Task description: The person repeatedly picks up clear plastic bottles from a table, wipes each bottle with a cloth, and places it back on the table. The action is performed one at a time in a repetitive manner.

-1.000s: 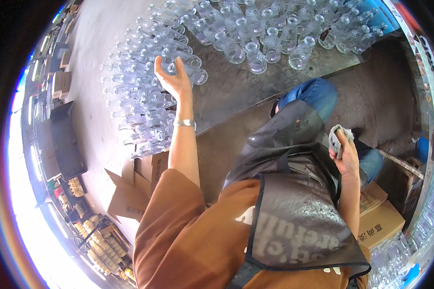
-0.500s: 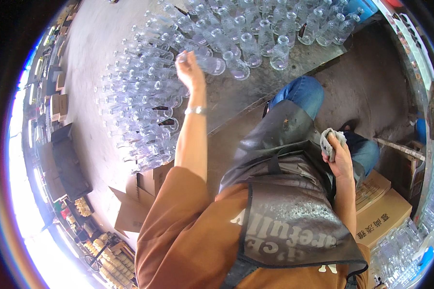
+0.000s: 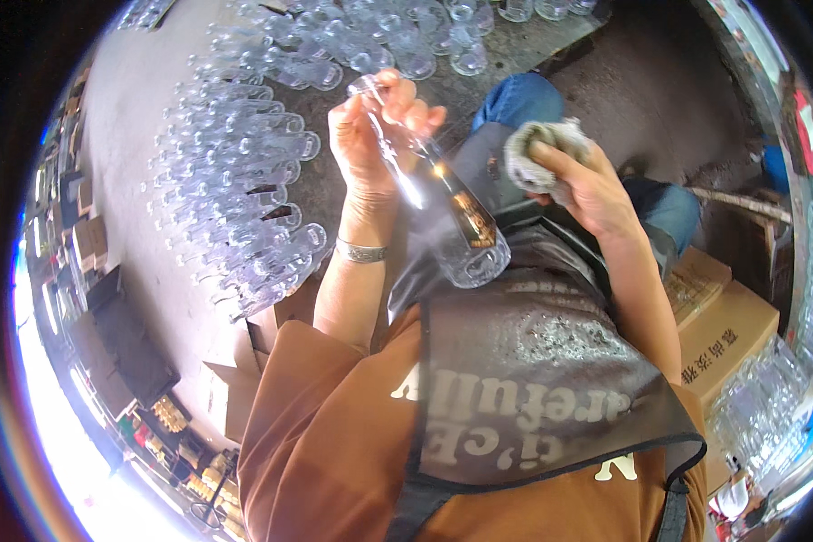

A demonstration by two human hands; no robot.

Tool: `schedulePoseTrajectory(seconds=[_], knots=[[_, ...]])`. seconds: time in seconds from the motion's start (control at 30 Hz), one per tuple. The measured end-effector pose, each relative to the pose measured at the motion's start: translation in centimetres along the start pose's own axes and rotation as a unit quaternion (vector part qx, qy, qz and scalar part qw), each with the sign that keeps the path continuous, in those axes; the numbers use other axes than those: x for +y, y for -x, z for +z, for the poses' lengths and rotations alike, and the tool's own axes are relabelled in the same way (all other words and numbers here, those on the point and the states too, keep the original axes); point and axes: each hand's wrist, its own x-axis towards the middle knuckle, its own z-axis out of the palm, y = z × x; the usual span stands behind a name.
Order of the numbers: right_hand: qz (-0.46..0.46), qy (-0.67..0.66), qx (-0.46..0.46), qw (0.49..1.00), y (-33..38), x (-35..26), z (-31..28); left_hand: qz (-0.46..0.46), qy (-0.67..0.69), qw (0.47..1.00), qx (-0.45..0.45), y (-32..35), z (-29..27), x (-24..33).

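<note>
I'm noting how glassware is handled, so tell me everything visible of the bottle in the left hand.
The bottle is clear, shiny and apparently glass, with a slim neck widening to a broad body. A dark panel with gold-coloured markings shows on one side. It is tilted, mouth toward the picture's upper left, base toward the lower right. The left hand holds it around the neck; the cloth is apart from it. Whether its base touches the apron cannot be told.
</note>
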Motion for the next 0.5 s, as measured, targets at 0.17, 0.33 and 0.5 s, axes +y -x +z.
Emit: schedulePoseTrajectory(seconds=[0.17, 0.33, 0.5], knots=[[-0.06, 0.096, -0.033, 0.993, 0.2, -1.2, 3.3, -0.052, 0.021, 0.998, -0.005, -0.1, 1.4, -3.2], [-0.063, 0.202, -0.034, 0.977, 0.1, -1.3, 4.0, -0.065, 0.008, 0.997, -0.033, -0.6, 1.6, -3.7], [0.041, 0.134, -0.014, 0.99, 0.4, -1.4, 3.2, -0.08, 0.021, 0.995, -0.047, -0.7, 1.3, -3.9]])
